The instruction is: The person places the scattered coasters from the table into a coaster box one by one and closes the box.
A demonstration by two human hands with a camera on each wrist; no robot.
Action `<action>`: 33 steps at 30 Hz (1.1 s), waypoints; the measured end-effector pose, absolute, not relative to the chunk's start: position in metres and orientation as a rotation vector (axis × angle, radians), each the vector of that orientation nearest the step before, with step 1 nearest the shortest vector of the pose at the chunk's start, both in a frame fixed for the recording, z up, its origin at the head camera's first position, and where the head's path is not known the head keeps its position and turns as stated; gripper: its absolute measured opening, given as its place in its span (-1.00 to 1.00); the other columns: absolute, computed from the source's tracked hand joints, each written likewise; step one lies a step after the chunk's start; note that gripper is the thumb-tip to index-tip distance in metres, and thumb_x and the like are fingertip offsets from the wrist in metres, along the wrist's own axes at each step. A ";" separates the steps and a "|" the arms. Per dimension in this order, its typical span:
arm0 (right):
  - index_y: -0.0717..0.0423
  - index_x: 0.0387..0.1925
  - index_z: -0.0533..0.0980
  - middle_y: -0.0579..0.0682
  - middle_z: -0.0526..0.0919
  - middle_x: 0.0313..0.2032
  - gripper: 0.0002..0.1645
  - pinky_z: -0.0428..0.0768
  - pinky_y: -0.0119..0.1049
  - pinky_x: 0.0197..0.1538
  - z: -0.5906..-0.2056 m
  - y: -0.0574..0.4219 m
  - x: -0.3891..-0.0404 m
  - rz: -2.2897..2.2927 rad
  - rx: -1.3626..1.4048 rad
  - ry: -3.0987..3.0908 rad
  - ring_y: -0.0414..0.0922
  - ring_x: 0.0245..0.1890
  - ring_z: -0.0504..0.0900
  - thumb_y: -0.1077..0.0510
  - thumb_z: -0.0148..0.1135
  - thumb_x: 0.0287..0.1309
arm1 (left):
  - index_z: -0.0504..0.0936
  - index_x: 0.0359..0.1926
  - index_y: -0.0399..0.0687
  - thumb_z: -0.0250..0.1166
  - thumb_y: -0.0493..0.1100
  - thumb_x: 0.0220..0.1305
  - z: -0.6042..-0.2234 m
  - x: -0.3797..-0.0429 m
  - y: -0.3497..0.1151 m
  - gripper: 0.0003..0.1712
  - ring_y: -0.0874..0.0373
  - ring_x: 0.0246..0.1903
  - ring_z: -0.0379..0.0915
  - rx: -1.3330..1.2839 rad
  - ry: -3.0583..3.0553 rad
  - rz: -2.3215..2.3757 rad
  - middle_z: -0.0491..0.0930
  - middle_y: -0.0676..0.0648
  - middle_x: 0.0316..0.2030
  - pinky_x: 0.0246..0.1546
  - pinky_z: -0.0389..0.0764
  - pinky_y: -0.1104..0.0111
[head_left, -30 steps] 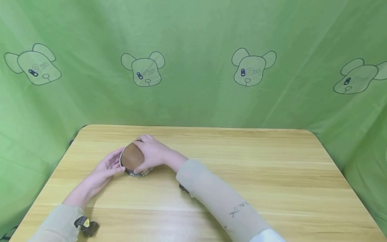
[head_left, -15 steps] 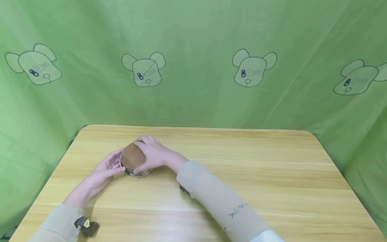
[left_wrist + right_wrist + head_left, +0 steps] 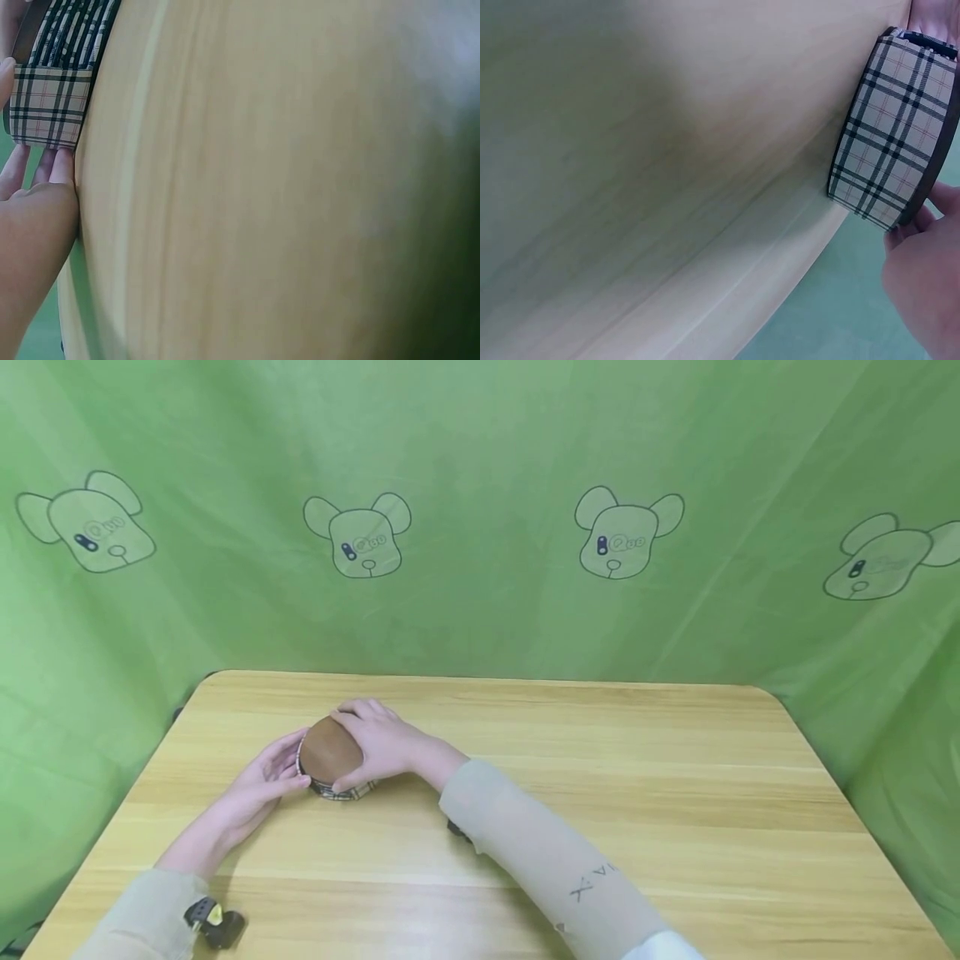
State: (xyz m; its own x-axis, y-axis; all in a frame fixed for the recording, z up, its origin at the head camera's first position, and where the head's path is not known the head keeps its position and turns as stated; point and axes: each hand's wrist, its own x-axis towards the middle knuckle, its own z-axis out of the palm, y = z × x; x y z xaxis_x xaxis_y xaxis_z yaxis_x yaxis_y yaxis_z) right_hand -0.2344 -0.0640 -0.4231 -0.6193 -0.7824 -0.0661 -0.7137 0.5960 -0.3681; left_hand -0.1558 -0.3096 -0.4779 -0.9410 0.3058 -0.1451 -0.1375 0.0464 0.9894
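Note:
On the left half of the table stands a round plaid coaster holder (image 3: 352, 791), a brown disc (image 3: 327, 750) showing on top. Thin stacked layers (image 3: 73, 34) show at its open side in the left wrist view, above a plaid band (image 3: 52, 105). My left hand (image 3: 255, 787) holds its left side, thumb at the front and fingers behind. From the right, my right hand (image 3: 386, 746) grips across it with the thumb at the near edge and fingers at the far edge. The plaid wall (image 3: 892, 131) on the right wrist side looks unbroken.
The wood-grain table (image 3: 637, 760) has rounded far corners. Behind it hangs a green curtain (image 3: 480, 593) printed with mouse-like heads. A small black device (image 3: 215, 922) is strapped at the left sleeve.
Both hands keep their grip on the coaster holder, which stays in place. The head view has tilted very slightly.

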 end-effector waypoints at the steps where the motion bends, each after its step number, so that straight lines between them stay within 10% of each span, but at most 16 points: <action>1: 0.15 0.66 0.13 0.10 0.18 0.63 0.37 0.14 -0.06 0.73 -0.423 -0.064 -0.234 -0.458 -1.240 2.602 0.02 0.63 0.14 -0.39 0.56 0.05 | -0.16 0.69 -0.29 0.24 -0.39 0.44 -0.478 -0.156 -0.310 0.00 0.73 0.25 0.28 0.173 2.014 1.964 -0.26 -0.39 0.68 0.31 0.35 0.78; 13: 0.14 0.66 0.11 0.11 0.16 0.64 0.33 0.13 -0.07 0.73 -0.423 -0.062 -0.230 -0.434 -1.285 2.612 0.03 0.64 0.15 -0.38 0.52 0.10 | -0.12 0.68 -0.28 0.24 -0.40 0.42 -0.478 -0.152 -0.313 -0.01 0.70 0.26 0.29 0.174 2.021 1.973 -0.16 -0.35 0.67 0.30 0.35 0.79; 20: 0.14 0.66 0.10 0.10 0.13 0.66 0.30 0.11 -0.02 0.74 -0.421 -0.053 -0.231 -0.463 -1.296 2.599 0.05 0.66 0.12 -0.36 0.50 0.14 | -0.08 0.67 -0.30 0.23 -0.43 0.43 -0.479 -0.151 -0.315 -0.05 0.63 0.27 0.36 0.205 2.005 2.012 0.27 0.30 0.39 0.28 0.38 0.78; 24: 0.18 0.66 0.10 0.15 0.12 0.66 0.29 0.11 0.05 0.73 -0.418 -0.044 -0.233 -0.493 -1.301 2.591 0.10 0.67 0.11 -0.33 0.51 0.16 | -0.08 0.68 -0.24 0.22 -0.39 0.46 -0.477 -0.152 -0.315 -0.06 0.62 0.28 0.33 0.194 2.001 1.996 0.19 0.05 0.53 0.30 0.36 0.76; 29: 0.20 0.66 0.10 0.19 0.11 0.66 0.28 0.11 0.12 0.72 -0.415 -0.031 -0.235 -0.521 -1.302 2.570 0.13 0.67 0.09 -0.33 0.49 0.19 | -0.13 0.70 -0.21 0.20 -0.30 0.51 -0.469 -0.153 -0.312 -0.06 0.31 0.50 0.17 0.114 2.029 1.922 -0.12 -0.29 0.68 0.73 -0.03 0.11; 33: 0.15 0.68 0.04 0.17 0.08 0.67 0.27 0.08 0.14 0.73 -0.412 -0.018 -0.239 -0.543 -1.245 2.574 0.13 0.68 0.06 -0.33 0.45 0.23 | -0.17 0.69 -0.27 0.19 -0.26 0.53 -0.459 -0.154 -0.309 -0.05 -0.30 0.65 -0.20 0.070 2.084 1.841 -0.17 -0.42 0.67 0.59 -0.37 -0.44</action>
